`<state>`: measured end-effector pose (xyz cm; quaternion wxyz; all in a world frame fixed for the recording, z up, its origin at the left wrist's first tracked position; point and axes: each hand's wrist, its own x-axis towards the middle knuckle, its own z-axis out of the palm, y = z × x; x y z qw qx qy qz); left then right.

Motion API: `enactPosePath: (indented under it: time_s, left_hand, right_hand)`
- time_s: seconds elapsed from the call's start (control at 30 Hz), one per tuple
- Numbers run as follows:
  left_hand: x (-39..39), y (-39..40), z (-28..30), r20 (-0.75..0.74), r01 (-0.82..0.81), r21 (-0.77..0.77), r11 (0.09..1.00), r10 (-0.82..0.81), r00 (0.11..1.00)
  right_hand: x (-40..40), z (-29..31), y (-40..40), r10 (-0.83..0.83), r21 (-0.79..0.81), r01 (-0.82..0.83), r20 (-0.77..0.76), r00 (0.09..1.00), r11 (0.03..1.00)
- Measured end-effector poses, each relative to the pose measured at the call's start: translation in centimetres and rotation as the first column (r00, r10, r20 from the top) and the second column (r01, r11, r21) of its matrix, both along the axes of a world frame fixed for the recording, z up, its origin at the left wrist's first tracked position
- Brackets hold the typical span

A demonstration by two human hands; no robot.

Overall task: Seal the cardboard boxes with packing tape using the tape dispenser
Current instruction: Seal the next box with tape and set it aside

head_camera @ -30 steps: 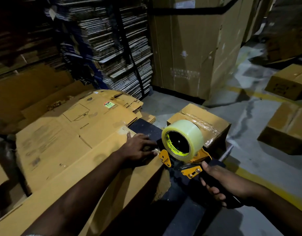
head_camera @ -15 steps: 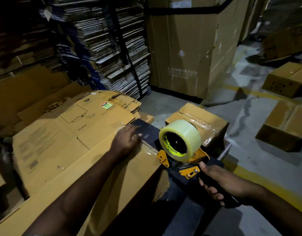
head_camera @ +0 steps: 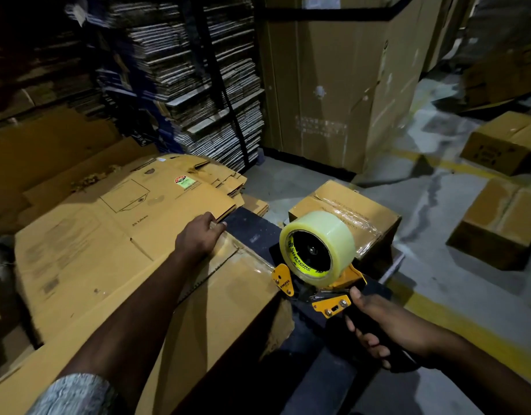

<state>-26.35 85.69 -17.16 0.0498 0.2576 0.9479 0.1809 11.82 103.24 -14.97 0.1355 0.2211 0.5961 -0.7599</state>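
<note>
The cardboard box point(head_camera: 228, 295) is lying near the camera, flaps closed, contents hidden, with clear tape point(head_camera: 252, 259) running across its top to the right edge. The left hand point(head_camera: 198, 238) is pressing down at the box's far edge, fingers curling over it. The right hand point(head_camera: 387, 327) is gripping the tape dispenser point(head_camera: 318, 265) handle, its head sitting at the box's right corner. A taped box point(head_camera: 348, 211) is sitting just behind the dispenser; floor point(head_camera: 423, 235) is lying open to the right.

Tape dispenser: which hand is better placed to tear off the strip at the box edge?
Right. The right hand grips the tape dispenser at the box edge; the left hand presses the tape strip down.
</note>
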Motion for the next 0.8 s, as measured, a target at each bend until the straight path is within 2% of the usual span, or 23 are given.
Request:
enactPosePath:
  time_s: [0.13, 0.23, 0.37, 0.47, 0.63, 0.73, 0.8]
  left_hand:
    - [0.1, 0.1, 0.5, 0.043, -0.088, -0.029, 0.996, 0.089, 0.995]
    - [0.6, 0.0, 0.4, 0.004, -0.110, -0.076, 0.991, 0.111, 0.994]
    - [0.9, -0.6, 0.2, 0.016, -0.148, -0.027, 0.989, 0.149, 0.989]
    - [0.8, -0.3, 0.4, 0.003, -0.180, -0.054, 0.982, 0.180, 0.984]
    - [0.0, -0.4, 0.5, -0.022, -0.267, -0.097, 0.959, 0.266, 0.964]
    - [0.3, -1.0, 1.0, -0.209, -0.287, -0.022, 0.958, 0.276, 0.938]
    - [1.4, -1.2, 1.3, -0.332, -0.088, 0.100, 0.991, 0.117, 0.936]
  right_hand:
    - [-0.1, 0.1, 0.1, 0.002, 0.005, -0.002, 0.006, 1.000, 1.000]
    - [0.2, 0.0, 0.1, 0.002, 0.003, -0.002, 0.003, 1.000, 1.000]
    - [0.3, -0.6, -0.2, -0.001, -0.018, 0.001, -0.005, 1.000, 1.000]
    - [0.1, -0.5, -0.2, 0.001, -0.026, -0.001, -0.016, 1.000, 1.000]
    - [-1.2, -0.1, -0.2, 0.005, 0.019, -0.004, -0.039, 0.999, 1.000]
    - [-2.1, 0.0, 0.0, 0.000, 0.056, 0.003, -0.054, 0.999, 0.998]
    - [-2.2, -0.1, 0.1, 0.003, 0.064, 0.000, -0.052, 0.999, 0.998]
